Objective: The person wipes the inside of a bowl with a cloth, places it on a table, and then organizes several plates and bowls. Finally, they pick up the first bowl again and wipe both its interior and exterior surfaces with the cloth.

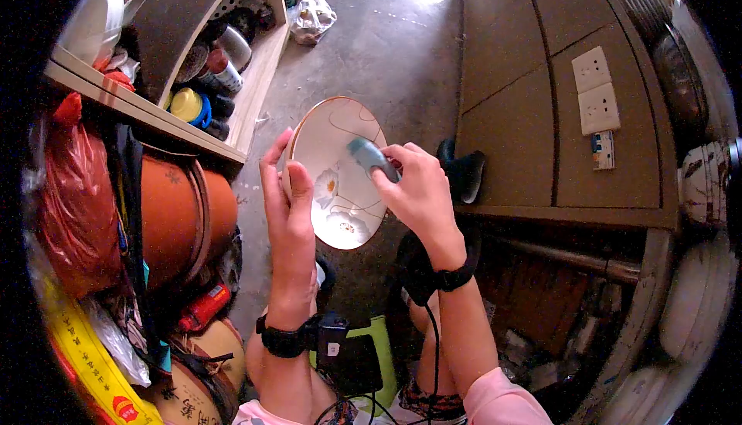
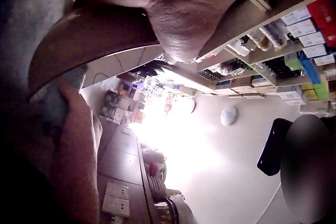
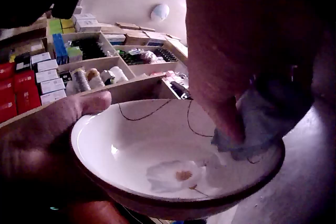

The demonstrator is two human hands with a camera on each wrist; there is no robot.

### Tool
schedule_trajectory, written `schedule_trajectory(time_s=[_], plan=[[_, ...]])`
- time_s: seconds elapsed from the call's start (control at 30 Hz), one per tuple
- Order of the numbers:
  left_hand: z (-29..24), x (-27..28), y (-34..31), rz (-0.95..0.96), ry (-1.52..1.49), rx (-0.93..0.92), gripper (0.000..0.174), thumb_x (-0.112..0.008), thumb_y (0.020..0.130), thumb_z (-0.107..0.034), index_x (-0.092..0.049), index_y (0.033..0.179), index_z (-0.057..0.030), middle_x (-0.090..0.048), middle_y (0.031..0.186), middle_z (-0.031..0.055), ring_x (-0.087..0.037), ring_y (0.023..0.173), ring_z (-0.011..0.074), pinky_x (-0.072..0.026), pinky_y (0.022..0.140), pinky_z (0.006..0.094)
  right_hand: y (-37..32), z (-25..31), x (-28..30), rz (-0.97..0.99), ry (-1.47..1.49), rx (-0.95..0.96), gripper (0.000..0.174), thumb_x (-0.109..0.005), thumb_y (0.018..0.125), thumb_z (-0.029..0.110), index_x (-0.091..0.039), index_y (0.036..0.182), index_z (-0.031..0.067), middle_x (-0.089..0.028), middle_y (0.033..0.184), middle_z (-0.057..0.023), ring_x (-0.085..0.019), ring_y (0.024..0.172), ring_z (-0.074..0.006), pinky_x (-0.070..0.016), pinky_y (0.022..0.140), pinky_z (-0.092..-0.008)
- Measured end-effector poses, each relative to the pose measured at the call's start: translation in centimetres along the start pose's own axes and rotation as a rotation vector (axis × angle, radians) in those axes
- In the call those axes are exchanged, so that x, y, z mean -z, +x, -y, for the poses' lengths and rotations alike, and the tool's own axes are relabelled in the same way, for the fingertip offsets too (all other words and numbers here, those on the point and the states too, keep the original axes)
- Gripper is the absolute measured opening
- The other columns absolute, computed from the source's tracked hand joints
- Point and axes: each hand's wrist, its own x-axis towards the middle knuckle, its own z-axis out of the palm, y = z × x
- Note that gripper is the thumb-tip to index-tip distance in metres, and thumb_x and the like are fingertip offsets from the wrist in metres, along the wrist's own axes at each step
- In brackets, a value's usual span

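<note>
A white bowl (image 1: pixel 340 201) with a flower pattern and brown rim is held tilted in the air by the left hand (image 1: pixel 291 208), thumb at the rim and fingers behind it. The right hand (image 1: pixel 421 197) pinches a blue-grey cloth (image 1: pixel 365 154) against the bowl's inner side. In the right wrist view the cloth (image 3: pixel 252 124) lies on the inside of the bowl (image 3: pixel 142 155) near the rim, with the left hand (image 3: pixel 47 129) at the opposite side. From the left wrist view, the bowl (image 2: pixel 94 45) shows mostly its underside, below the left hand (image 2: pixel 178 8).
Left stands an open wooden shelf (image 1: pixel 259 92) with cups and containers, above a red bag (image 1: pixel 77 201) and an orange bucket (image 1: pixel 166 216). A brown cabinet (image 1: pixel 510 139) with sockets is at the right. A green stool (image 1: pixel 380 355) is below; a plastic bag (image 1: pixel 312 17) lies ahead.
</note>
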Motion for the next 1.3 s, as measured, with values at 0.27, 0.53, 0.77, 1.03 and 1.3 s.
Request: schedule_trajectory(time_s=[0.27,0.53,0.77,1.03,1.3], plan=[[0.1,-0.7,-0.6,0.117,-0.093,-0.066,0.05,-0.048,0.109,-0.037,-0.038,0.15,-0.0093,-0.053,0.14,0.0126,-0.052,0.124,0.0191,-0.0412,0.105,0.0319,0.5,-0.3,-0.4,-0.241,0.01,0.062,0.025,-0.076,0.085,0.021,-0.071,0.107,0.0088,-0.07,0.095,-0.0126,-0.07,0.088,-0.035,-0.0563,0.076,-0.0461],[-0.1,-0.7,-0.5,0.09,0.004,-0.026,0.05,-0.047,0.11,-0.037,-0.038,0.15,-0.0099,-0.052,0.14,0.0118,-0.05,0.124,0.0181,-0.0398,0.106,0.0321,0.8,0.7,-1.1,-0.333,0.2,-0.044,0.025,-0.076,0.088,0.022,-0.068,0.108,0.0097,-0.072,0.091,-0.0103,-0.072,0.078,-0.0277,-0.0556,0.069,-0.0411],[-1.0,-0.6,-0.8,0.132,0.062,0.014,0.051,-0.048,0.109,-0.039,-0.038,0.15,-0.0096,-0.053,0.136,0.0126,-0.051,0.122,0.0181,-0.0406,0.105,0.0322,1.3,0.7,-1.6,-0.348,0.275,-0.029,0.028,-0.078,0.087,0.023,-0.061,0.104,0.0085,-0.071,0.089,-0.0119,-0.071,0.075,-0.0286,-0.0548,0.066,-0.0431],[0.0,-0.1,-0.5,0.058,0.062,0.005,0.052,-0.048,0.109,-0.04,-0.038,0.15,-0.0085,-0.053,0.135,0.013,-0.05,0.122,0.0192,-0.0396,0.106,0.033,1.3,-0.5,-0.8,-0.125,0.222,-0.144,0.035,-0.08,0.084,0.023,-0.055,0.097,0.0021,-0.07,0.085,-0.0212,-0.07,0.08,-0.0431,-0.0552,0.07,-0.05],[0.7,-0.5,-0.7,0.06,0.098,-0.057,0.054,-0.046,0.109,-0.041,-0.036,0.15,-0.0077,-0.051,0.137,0.0133,-0.049,0.124,0.0197,-0.038,0.107,0.033,1.5,-0.7,-1.9,-0.256,0.425,-0.154,0.034,-0.079,0.087,0.021,-0.053,0.096,0.0009,-0.072,0.082,-0.0216,-0.074,0.08,-0.0383,-0.0575,0.068,-0.0456]])
